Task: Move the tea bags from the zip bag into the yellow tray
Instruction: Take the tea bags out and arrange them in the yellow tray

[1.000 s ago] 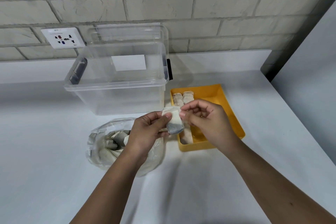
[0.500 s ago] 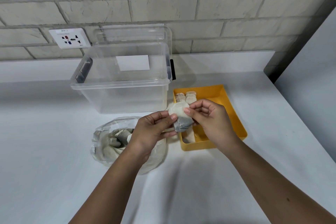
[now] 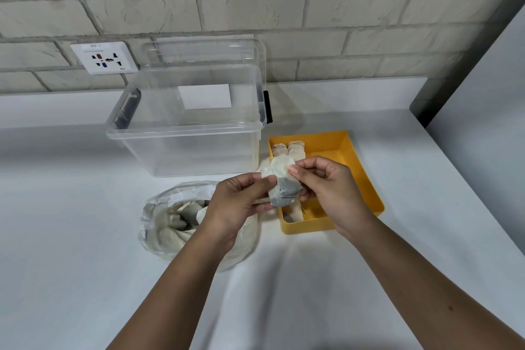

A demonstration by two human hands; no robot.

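Observation:
A small bunch of tea bags point(image 3: 282, 182) hangs above the left edge of the yellow tray point(image 3: 366, 179). My left hand point(image 3: 238, 202) pinches the bunch from the left and my right hand point(image 3: 326, 190) pinches it from the right. Several tea bags point(image 3: 288, 148) lie in a row along the tray's left side, partly hidden by my hands. The clear zip bag point(image 3: 170, 221) lies open on the white counter under my left wrist, with several tea bags inside.
A clear plastic storage box point(image 3: 187, 133) with its lid leaning behind stands at the back left of the tray. A wall socket point(image 3: 103, 57) sits on the brick wall. A grey panel point(image 3: 483, 94) rises at the right of the counter.
Both hands have kept hold of the tea bags and shifted them slightly. The bunch has turned a little and spread between my fingers.

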